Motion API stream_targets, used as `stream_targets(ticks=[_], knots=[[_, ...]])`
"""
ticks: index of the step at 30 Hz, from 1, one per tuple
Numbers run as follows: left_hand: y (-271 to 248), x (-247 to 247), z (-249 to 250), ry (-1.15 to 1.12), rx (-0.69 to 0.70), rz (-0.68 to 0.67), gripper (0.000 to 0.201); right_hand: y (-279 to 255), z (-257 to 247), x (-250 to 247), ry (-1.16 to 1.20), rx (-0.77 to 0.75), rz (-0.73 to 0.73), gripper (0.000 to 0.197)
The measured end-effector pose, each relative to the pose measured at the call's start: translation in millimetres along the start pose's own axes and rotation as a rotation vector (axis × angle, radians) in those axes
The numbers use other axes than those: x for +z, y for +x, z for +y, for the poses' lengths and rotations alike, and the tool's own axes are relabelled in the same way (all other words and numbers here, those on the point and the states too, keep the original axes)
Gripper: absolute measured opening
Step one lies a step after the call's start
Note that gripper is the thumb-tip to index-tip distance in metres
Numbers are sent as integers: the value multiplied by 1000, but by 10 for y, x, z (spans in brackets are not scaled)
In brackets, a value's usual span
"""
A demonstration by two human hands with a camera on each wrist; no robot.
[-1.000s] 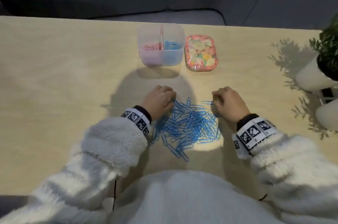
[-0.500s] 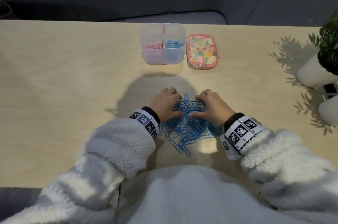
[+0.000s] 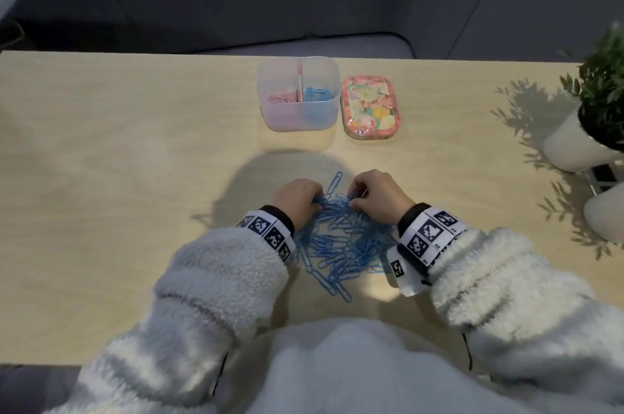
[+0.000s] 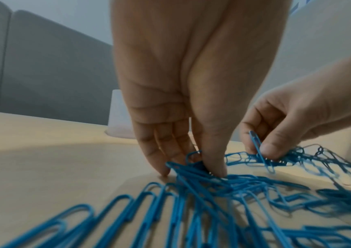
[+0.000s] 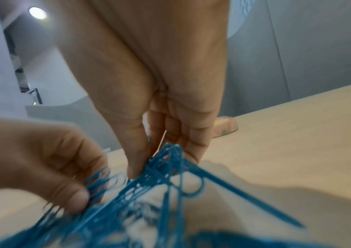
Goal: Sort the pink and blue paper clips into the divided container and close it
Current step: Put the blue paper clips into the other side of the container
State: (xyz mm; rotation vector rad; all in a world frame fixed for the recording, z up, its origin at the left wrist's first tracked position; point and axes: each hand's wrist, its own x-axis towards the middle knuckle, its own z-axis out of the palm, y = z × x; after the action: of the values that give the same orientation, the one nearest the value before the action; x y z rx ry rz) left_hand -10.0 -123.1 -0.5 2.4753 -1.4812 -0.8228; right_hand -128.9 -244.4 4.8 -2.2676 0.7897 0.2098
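Left hand (image 3: 297, 199): palm down at the left edge of the blue clips (image 3: 341, 244), thumb and fingertips (image 4: 217, 169) pinching a bunch of them against the table (image 3: 135, 177). The left wrist view shows the thumb pressed into the tangle and the fingers closed behind it.

Right hand (image 3: 378, 195): at the far right edge of the same heap, thumb and fingers pinched on a cluster of clips (the right wrist view is blurred, but the clips plainly fan out from between the thumb and fingers). Both hands sit close together, nearly meeting over the far end of the heap.

Blue clips: a loose tangled pile on the table just in front of the person, spread between the two wrists and trailing toward the body; one clip pokes out past the hands on the far side.

Container (image 3: 299, 94): clear plastic tub, open, standing well beyond the hands toward the far edge of the table. An upright divider splits it; pink clips (image 3: 282, 97) lie in the left compartment, a few blue ones in the right.

Lid (image 3: 370, 106): floral pattern, lying flat on the table just right of the container.

Sleeves (image 3: 219, 271): white fleece, with black-and-white marker bands at both wrists.

Plant (image 3: 604, 92): green, in a white pot at the right edge of the table; a second white pot nearer the person.
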Motion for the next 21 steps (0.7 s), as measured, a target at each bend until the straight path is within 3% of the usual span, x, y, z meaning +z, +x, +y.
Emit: stream_targets(ticks=[5, 8, 16, 21], knots=[[-59, -84, -107, -141, -21, 71, 20, 210, -112, -371, 161, 19, -64, 5], [-66, -140, -131, -173, -32, 86, 20, 432, -245, -627, 258, 18, -68, 20], [-14, -337, -221, -239, -73, 125, 20, 1148, -735, -1201, 368, 13, 121, 28], [80, -532, -211, -289, -84, 174, 19, 1518, -869, -1217, 367, 89, 256, 29]])
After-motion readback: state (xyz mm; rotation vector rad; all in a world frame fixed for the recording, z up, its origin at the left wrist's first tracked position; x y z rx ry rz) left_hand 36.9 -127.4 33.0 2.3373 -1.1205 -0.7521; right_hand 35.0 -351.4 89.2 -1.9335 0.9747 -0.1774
